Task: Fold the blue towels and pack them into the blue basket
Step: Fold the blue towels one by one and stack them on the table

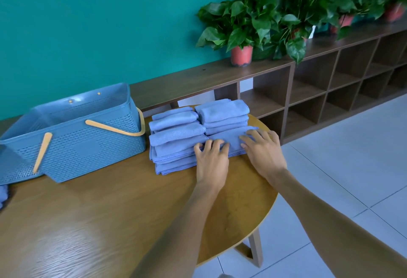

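While both hands rest on the pile of folded blue towels (176, 136), the pile sits on the far right part of the round wooden table (110, 222), stacked in two rows side by side. The left hand (212, 161) lies at the near edge of the pile, its fingers curled down into the top towel; whether it actually pinches the cloth cannot be told. The right hand (262, 152) lies flat just beside it, fingers straight and spread, pressing the same top towel down. The blue basket (72, 136) stands to the left of the pile, near it but apart, with nothing visible inside; its two tan handles hang down over its near wall and right end. A scrap of blue cloth (3, 194) shows at the table's left edge. Behind the table a dark wooden shelf unit (308, 88) runs along a teal wall, carrying potted plants (242, 31) in red pots. Nothing lies between pile and basket.
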